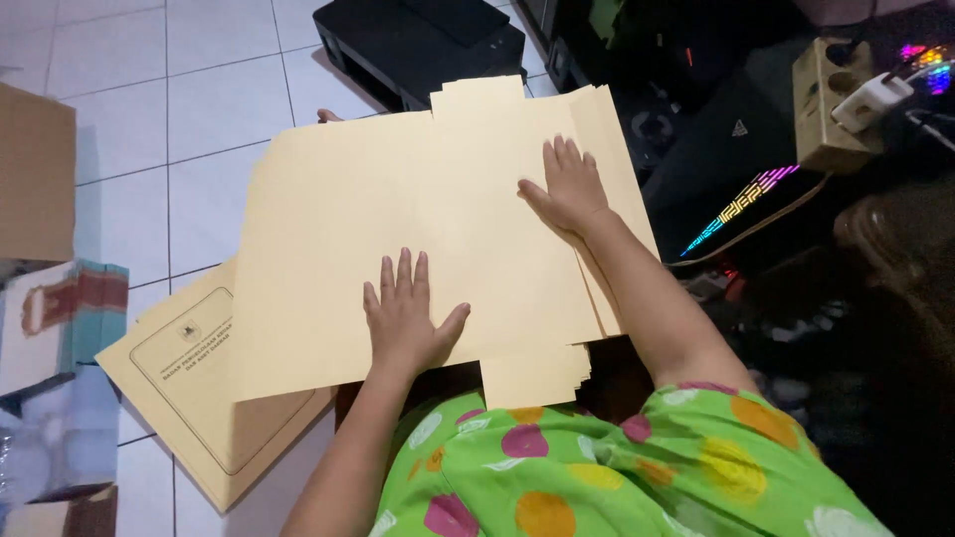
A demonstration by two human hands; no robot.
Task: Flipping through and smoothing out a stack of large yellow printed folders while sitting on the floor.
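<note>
Counted in view: two hands, left [403, 318] and right [569, 187]; one stack of unfolded manila folders [398, 219] (sheet count indeterminable); one printed folder stack [199, 398]; one black printer [418, 40]; one power strip [831, 99].

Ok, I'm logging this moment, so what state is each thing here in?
Unfolded folder sheets: stacked, lying flat.
Left hand: open, palm down on sheets.
Right hand: open, flat on sheets.
Printed folders: closed, piled on floor.
Keyboard: backlight on.
Power strip: plug inserted.
</note>
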